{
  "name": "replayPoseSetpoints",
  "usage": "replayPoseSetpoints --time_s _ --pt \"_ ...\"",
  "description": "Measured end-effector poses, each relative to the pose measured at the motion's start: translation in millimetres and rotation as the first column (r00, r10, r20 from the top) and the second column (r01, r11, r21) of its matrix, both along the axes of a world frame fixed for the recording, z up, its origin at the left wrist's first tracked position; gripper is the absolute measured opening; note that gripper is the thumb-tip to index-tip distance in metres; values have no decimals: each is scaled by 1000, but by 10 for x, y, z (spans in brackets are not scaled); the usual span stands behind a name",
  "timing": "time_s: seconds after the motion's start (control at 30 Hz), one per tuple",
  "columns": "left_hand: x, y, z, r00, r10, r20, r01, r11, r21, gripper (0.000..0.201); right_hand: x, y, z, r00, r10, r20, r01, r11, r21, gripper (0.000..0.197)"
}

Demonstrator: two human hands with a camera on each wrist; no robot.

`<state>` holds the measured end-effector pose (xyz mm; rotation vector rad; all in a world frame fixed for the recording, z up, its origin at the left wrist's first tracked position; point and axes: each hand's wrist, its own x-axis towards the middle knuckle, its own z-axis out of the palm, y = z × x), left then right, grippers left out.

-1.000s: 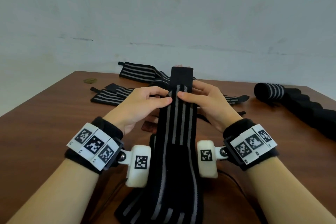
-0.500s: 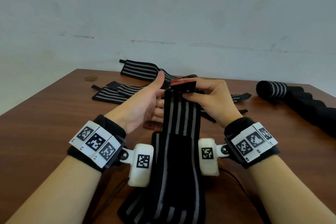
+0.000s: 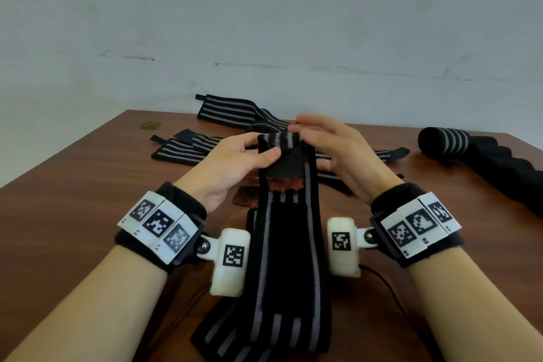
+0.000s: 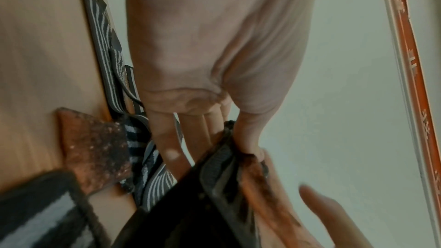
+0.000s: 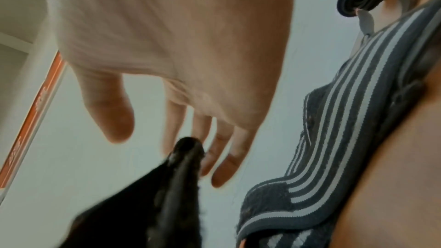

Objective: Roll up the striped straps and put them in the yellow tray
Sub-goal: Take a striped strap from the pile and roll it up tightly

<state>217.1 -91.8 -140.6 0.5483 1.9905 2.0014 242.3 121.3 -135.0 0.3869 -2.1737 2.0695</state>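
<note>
While the left hand (image 3: pixel 232 164) pinches the folded top edge of the strap (image 3: pixel 286 232) between thumb and fingers, the right hand (image 3: pixel 338 153) hovers beside that same edge with its fingers spread and relaxed, gripping nothing. It is a black elastic strap with grey stripes along its length, a plain black patch in the middle and a reddish-brown rough patch just below the fold. Its long axis runs straight away from the person: the near end lies on the brown surface (image 3: pixel 73 200) between the forearms, and the far end is lifted and turned over toward the person. Other striped straps (image 3: pixel 188 150) lie flat farther back on the surface, one (image 3: pixel 232 107) at its far edge, and a rolled strap (image 3: pixel 443 139) rests well apart at the right.
</note>
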Motion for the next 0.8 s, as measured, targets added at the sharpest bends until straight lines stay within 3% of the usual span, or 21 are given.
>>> replayPoseSetpoints --time_s 0.1,0.47,0.8 --pt "-22 -12 -3 998 20 -66 -22 999 -31 29 -15 -7 -65 999 1 46 -7 993 122 48" --pt "49 -14 56 994 -49 -100 30 983 -180 23 38 -26 -2 979 -111 -172 132 985 113 42" --pt "51 -7 78 997 12 -79 -22 991 -133 15 14 -32 -34 937 -139 -321 181 978 106 37"
